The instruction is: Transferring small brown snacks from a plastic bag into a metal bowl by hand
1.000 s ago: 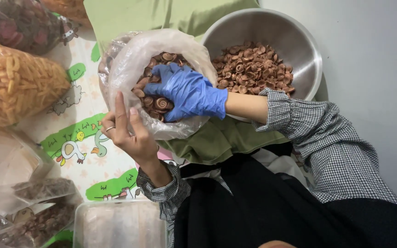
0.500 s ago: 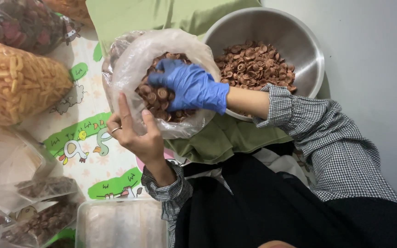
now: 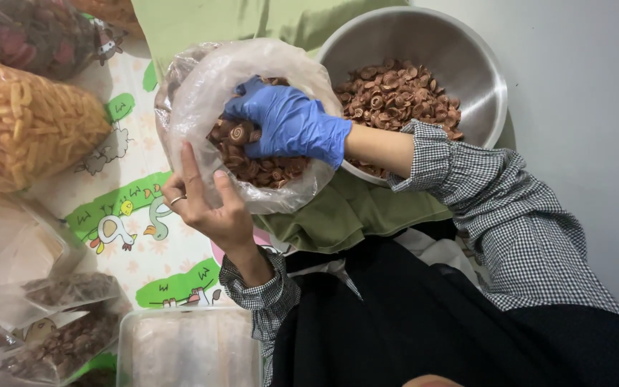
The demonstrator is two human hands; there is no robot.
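**While the gloved hand is inside the bag**

As the pictures show it, the step in hand seems to be the filling of a clear bag (image 3: 195, 93) with brown spiral snacks (image 3: 266, 170). The left hand (image 3: 209, 208), bare and with a ring, pinches the bag's near wall between thumb and fingers and holds the mouth open and tilted toward the person. The right hand (image 3: 288, 122), in a blue glove, is deep in the mouth with its fingers bent down over the snacks. Whether it grips a handful or has just let one go, I cannot tell. The two hands are near but do not touch — only the plastic is between them.

The bag leans against the rim of a steel bowl (image 3: 481, 79), which holds more of the same snacks, and it rests on a green cloth (image 3: 352, 211).

In my judgement the next move calls for a steady left grip, so the mouth does not fold shut, and for a straight exit of the glove, without dragging the thin plastic or pushing pieces over the edge — the bag already looks about half full.
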